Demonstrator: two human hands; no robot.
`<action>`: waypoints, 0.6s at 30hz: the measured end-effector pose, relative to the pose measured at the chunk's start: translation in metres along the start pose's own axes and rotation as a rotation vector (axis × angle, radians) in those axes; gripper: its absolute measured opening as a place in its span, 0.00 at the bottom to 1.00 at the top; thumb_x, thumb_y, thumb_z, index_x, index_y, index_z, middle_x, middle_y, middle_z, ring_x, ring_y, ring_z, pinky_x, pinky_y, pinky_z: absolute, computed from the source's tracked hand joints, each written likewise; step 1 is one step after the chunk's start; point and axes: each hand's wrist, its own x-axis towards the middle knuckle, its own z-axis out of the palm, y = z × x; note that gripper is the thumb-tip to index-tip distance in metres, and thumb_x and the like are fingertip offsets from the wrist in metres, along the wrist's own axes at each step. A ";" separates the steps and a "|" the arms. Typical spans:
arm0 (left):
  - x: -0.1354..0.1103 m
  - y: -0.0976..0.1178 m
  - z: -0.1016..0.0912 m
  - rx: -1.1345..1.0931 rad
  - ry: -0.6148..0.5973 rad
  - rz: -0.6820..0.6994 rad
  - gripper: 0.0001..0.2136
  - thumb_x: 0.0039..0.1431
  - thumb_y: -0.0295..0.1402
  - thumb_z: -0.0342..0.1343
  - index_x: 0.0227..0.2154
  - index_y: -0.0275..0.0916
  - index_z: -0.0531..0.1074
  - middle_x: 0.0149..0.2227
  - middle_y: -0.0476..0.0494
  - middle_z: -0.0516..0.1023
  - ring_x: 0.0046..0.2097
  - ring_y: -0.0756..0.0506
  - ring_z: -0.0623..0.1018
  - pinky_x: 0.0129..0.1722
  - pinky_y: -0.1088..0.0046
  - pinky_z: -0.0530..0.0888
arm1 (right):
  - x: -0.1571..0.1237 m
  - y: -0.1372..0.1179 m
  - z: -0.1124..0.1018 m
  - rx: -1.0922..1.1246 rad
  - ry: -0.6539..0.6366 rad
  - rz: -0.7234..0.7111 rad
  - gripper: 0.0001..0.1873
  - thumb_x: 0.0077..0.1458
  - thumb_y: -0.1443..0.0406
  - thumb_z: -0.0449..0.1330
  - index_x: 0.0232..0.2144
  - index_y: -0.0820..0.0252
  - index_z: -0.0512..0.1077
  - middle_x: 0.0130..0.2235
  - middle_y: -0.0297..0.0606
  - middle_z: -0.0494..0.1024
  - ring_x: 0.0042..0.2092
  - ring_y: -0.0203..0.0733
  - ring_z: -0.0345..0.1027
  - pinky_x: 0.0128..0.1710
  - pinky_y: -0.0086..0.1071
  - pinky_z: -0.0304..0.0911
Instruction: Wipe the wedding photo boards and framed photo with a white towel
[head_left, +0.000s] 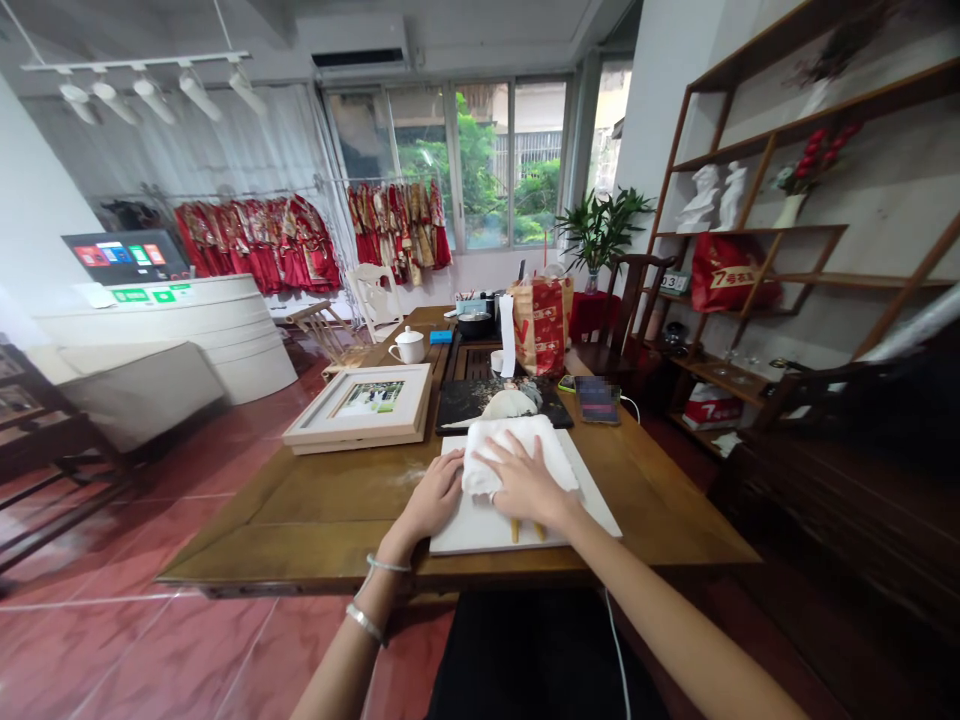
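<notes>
At the table's (315, 510) near edge, our right hand (529, 487) spreads flat on the cloth (517, 437) while our left hand (435, 497), fingers together, steadies the board (480, 527).

Red bag (731, 272) on shelf (750, 232): white "7"; other print illegible.

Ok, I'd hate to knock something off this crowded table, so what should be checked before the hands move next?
1. Right hand flat on the white cloth: ok.
2. Left hand touching the white board at its left edge: ok.
3. Board lying wholly on the table: ok.
4. Picture frame apart from the board: ok.
5. Phone clear of the cloth: ok.
6. What the two yellow stubs under the right hand are: cannot tell.
</notes>
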 end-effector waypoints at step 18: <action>-0.002 -0.002 0.002 0.008 0.018 -0.026 0.16 0.60 0.30 0.44 0.49 0.37 0.68 0.55 0.37 0.68 0.59 0.42 0.64 0.59 0.57 0.61 | -0.039 0.041 -0.012 0.090 0.031 0.188 0.30 0.56 0.60 0.46 0.61 0.51 0.52 0.65 0.34 0.48 0.65 0.52 0.31 0.60 0.57 0.28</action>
